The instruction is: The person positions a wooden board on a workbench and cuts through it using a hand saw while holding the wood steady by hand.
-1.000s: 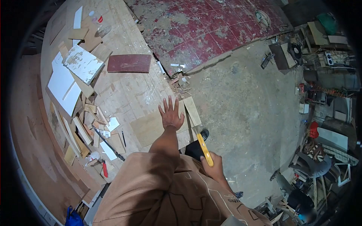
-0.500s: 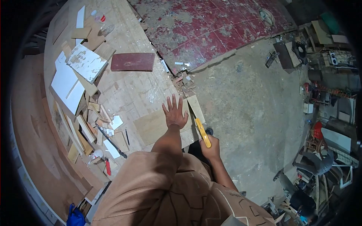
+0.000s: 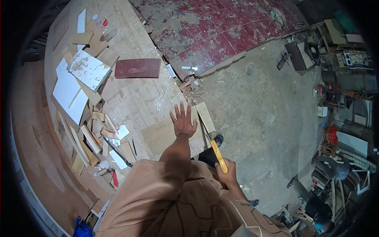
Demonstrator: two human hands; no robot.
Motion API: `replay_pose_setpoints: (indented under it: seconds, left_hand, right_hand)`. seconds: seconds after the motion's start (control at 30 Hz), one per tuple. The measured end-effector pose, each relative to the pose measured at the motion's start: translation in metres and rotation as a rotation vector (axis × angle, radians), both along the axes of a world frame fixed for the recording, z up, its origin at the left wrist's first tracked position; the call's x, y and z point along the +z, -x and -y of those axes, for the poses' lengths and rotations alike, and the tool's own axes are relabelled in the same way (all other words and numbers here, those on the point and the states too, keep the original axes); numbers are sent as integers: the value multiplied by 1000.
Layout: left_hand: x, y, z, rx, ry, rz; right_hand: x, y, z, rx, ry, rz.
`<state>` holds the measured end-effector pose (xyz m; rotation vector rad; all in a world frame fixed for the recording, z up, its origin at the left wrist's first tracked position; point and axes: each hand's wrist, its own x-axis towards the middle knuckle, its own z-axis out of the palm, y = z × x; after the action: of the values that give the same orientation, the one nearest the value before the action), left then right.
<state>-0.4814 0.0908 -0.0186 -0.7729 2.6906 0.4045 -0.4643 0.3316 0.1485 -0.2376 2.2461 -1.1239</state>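
Note:
My left hand [image 3: 184, 123] lies flat with fingers spread on a thin plywood board [image 3: 158, 137] at the workbench edge. My right hand [image 3: 227, 173] is closed around the yellow handle of a handsaw [image 3: 219, 156]. The saw's narrow blade points up and away along a cut near the board's right side. A strip of wood [image 3: 205, 117] angles out to the right of the cut, over the concrete floor. My fingers cover part of the handle's lower end.
A dark red board [image 3: 137, 68], white panels [image 3: 71, 93], wood offcuts and a black pencil [image 3: 134, 147] lie on the bench [image 3: 132, 98]. Past the bench is a worn red tiled floor [image 3: 221, 35]. Tools and scrap crowd the right side, where a person [image 3: 316, 207] is partly visible.
My right hand has pulled the handsaw back toward me and slightly right. My left hand stays pressed on the board. The view has shifted slightly.

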Motion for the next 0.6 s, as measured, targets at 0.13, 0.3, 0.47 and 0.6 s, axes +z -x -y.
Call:
replay_pose_setpoints:
  seconds: [0.13,0.3,0.47,0.6]
  left_hand:
    - [0,0,-1,-2,1,3]
    - [2,-2,-4,-6,6,-22]
    - [-1,0,-2,-12,12,-16]
    - [-2,-1,-2,-6,33,-64]
  right_hand:
    - [-31,19,32,-19,75,-14]
    - [-7,6,34,-90,22,-2]
    - [48,-24,-21,-91,10,86]
    - [25,-14,-12,-4,-15,-31]
